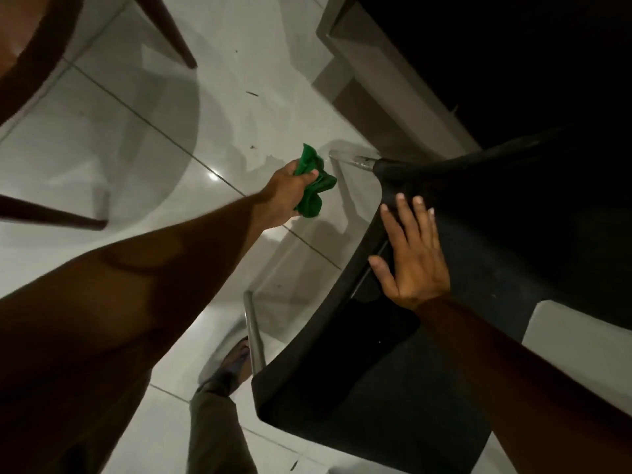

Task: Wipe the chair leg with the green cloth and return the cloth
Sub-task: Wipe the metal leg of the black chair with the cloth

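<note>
A black chair stands at the right, seen from above, with metal legs. My left hand is stretched down towards the floor and is closed around a bunched green cloth. The cloth sits just left of the far metal chair leg, close to its lower end; whether it touches the leg is unclear. My right hand lies flat with fingers spread on the edge of the black seat. A second metal leg shows nearer to me.
The floor is white glossy tile. A brown wooden chair or table with two dark legs stands at the left. A grey furniture base runs along the upper right. My foot is beside the near chair leg.
</note>
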`<action>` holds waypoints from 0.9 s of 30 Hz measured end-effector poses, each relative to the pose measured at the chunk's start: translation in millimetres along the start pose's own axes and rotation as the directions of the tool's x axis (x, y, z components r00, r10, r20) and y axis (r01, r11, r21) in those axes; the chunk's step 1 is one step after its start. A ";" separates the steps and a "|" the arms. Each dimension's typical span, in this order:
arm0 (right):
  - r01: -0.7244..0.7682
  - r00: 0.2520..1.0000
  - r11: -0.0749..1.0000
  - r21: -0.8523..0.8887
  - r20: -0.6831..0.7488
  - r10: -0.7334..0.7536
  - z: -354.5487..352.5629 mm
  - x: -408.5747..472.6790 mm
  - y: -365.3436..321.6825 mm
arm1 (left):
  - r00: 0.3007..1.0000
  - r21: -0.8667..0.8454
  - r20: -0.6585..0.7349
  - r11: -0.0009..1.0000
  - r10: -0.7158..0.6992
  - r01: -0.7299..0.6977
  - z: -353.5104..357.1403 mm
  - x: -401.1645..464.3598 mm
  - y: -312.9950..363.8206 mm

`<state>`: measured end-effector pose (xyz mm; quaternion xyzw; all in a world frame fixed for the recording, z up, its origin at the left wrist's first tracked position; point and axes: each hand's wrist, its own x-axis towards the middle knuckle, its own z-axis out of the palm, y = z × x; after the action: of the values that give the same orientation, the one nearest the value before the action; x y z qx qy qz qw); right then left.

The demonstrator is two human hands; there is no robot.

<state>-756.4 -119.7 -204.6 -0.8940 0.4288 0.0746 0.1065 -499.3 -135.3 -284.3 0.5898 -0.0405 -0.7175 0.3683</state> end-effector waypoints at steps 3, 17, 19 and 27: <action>-0.023 1.000 0.999 0.024 -0.011 0.024 4.4 0.6 2.8 | 0.999 0.053 0.041 0.998 -0.028 0.026 11.0 35.1 8.6; 0.004 0.995 0.999 0.041 -0.097 0.000 13.3 0.8 9.6 | 0.990 0.080 0.053 0.988 -0.134 0.129 96.3 99.3 48.5; -0.004 0.996 0.999 0.047 -0.090 0.008 12.2 1.1 8.3 | 0.996 0.074 0.045 0.994 -0.083 0.079 100.2 85.8 40.9; 0.005 0.994 0.999 0.034 -0.109 -0.002 17.7 0.3 11.4 | 0.976 -0.265 0.067 0.939 -0.209 0.219 86.0 107.9 30.8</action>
<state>-765.9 -122.4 -223.2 -0.8955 0.4337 0.0180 0.0985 -563.3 -252.2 -331.3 0.5210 0.1153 -0.7631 0.3645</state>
